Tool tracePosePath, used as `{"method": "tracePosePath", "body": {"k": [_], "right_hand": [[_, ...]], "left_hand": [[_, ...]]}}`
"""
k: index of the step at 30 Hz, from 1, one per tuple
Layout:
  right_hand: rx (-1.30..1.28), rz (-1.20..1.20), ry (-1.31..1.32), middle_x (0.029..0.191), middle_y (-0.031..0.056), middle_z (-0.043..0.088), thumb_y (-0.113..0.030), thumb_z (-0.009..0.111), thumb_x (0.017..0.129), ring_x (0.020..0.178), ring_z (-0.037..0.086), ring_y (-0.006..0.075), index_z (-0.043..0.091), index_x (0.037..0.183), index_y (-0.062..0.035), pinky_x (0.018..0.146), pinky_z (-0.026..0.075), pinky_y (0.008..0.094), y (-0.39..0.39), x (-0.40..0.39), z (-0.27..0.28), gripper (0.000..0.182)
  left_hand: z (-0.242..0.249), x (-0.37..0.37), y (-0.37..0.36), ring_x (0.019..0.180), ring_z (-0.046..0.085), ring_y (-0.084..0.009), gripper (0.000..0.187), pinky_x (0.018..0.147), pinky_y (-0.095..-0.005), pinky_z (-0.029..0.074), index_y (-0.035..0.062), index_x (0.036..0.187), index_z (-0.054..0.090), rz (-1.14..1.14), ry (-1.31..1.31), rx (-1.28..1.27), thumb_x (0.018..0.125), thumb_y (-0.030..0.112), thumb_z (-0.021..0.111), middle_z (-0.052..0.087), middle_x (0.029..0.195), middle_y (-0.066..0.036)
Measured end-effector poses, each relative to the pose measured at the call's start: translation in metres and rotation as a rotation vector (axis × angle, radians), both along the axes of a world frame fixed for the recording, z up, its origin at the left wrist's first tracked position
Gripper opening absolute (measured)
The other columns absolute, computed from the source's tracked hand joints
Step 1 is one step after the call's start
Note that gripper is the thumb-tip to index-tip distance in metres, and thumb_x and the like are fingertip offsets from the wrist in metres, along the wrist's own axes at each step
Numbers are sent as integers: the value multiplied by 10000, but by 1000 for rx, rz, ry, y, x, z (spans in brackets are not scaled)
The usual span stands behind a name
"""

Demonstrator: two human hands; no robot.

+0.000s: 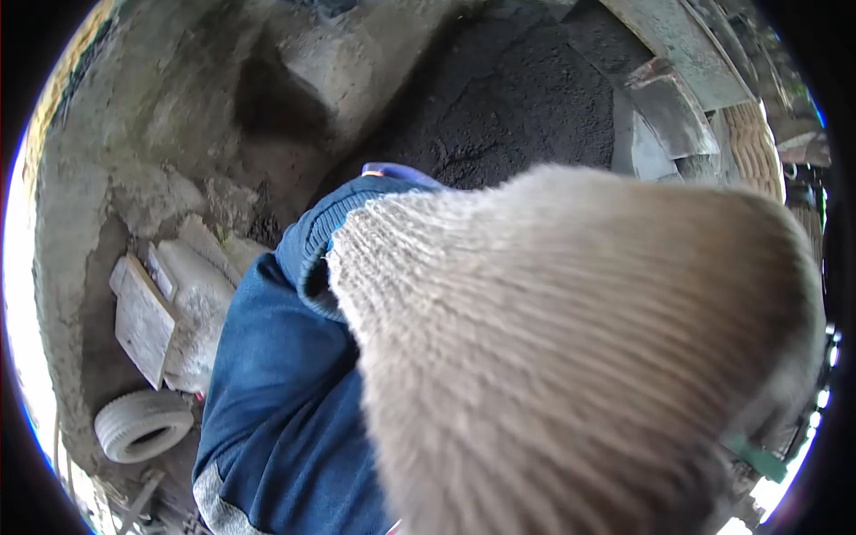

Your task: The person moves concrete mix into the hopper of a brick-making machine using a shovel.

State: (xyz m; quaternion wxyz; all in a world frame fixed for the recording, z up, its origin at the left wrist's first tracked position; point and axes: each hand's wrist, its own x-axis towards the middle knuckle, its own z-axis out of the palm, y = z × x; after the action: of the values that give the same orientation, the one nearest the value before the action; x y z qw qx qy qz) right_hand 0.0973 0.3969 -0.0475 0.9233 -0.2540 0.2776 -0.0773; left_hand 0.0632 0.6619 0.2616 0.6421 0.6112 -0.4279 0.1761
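My left hand (pixel 571 357), in a pale knitted glove, is very close to the camera and covers much of the centre and right. Its wrist comes out of a dark blue sleeve (pixel 276 383) with a ribbed cuff. The fingers are smeared and hidden, so their hold cannot be made out. A curved blue-purple edge (pixel 401 173) shows just behind the cuff; what it belongs to is unclear. My right hand is not in view.
Dark, loose material (pixel 508 89) lies in a hollow beside a rough grey wall (pixel 160 116). Boards (pixel 673 111) lean at the upper right. A pale slab (pixel 143 316) and a tyre (pixel 143 426) are at the left.
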Motion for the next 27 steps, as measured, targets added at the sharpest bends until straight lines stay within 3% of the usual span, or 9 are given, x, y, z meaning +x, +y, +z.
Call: {"method": "tracePosePath", "body": {"k": [7, 12, 14, 15, 18, 20, 21, 25, 27], "right_hand": [[0, 121, 199, 619, 25, 495, -279, 501, 878, 619, 525, 212, 497, 680, -120, 667, 478, 418, 22, -10, -23, 253], [83, 343, 340, 609, 27, 507, -385, 579, 776, 624, 524, 218, 523, 645, -97, 710, 475, 414, 14, -19, -50, 321], [644, 601, -55, 806, 80, 661, -336, 694, 774, 752, 636, 230, 634, 808, -64, 719, 520, 391, -78, -24, -223, 281], [270, 477, 201, 835, 85, 658, -333, 690, 782, 763, 638, 227, 629, 840, -59, 727, 521, 391, -39, -25, -170, 287], [166, 576, 274, 924, 99, 650, -324, 679, 807, 796, 642, 219, 614, 937, -44, 750, 525, 394, 5, -43, -117, 316], [124, 738, 266, 984, 108, 644, -318, 672, 824, 818, 645, 214, 604, 1002, -35, 766, 528, 395, 14, -62, -66, 342], [86, 878, 248, 1013, 113, 641, -315, 669, 833, 829, 647, 211, 599, 1035, -30, 773, 530, 396, 16, -71, -24, 357], [-201, 1468, 178, 1132, 132, 630, -303, 654, 866, 874, 652, 200, 579, 1164, -10, 805, 536, 399, -15, -92, 121, 425], [-196, 1245, 159, 1151, 146, 625, -320, 655, 879, 928, 652, 217, 527, 1248, 9, 833, 539, 387, -56, -114, 124, 511]], "left_hand": [[-51, -25, 67, 972, 643, -319, 450, 884, -409, 504, 51, 981, 679, 93, 68, 20, 796, 456, 746, 670, 1012, -125], [-155, -69, 112, 832, 648, -350, 287, 770, -445, 517, -92, 844, 653, -727, 659, -562, 864, 189, 598, 654, 893, -267], [-193, -93, 112, 795, 665, -325, 351, 728, -415, 541, -87, 846, 668, -701, 899, -659, 868, 253, 583, 667, 855, -250], [-207, -100, 107, 784, 667, -303, 394, 724, -399, 546, -67, 856, 676, -586, 1138, -542, 878, 316, 587, 665, 857, -213], [-287, -106, 47, 795, 664, -234, 493, 718, -350, 551, 23, 942, 664, -262, 1946, -515, 905, 503, 563, 640, 888, -111], [-357, -95, 4, 846, 647, -232, 499, 722, -334, 546, 71, 1029, 604, -357, 2122, -413, 928, 551, 512, 621, 933, -94], [-437, -88, -36, 818, 644, -244, 452, 726, -340, 545, 92, 1019, 593, -450, 1912, -776, 929, 529, 525, 622, 931, -92], [-447, -55, -98, 556, 547, -285, 78, 659, -456, 526, 121, 865, 536, -87, 1787, -1351, 896, 191, 526, 517, 671, -78], [-443, -61, -117, 486, 504, -284, 112, 597, -480, 514, 134, 783, 502, 319, 1850, -1610, 892, 160, 499, 454, 578, -76]]}}
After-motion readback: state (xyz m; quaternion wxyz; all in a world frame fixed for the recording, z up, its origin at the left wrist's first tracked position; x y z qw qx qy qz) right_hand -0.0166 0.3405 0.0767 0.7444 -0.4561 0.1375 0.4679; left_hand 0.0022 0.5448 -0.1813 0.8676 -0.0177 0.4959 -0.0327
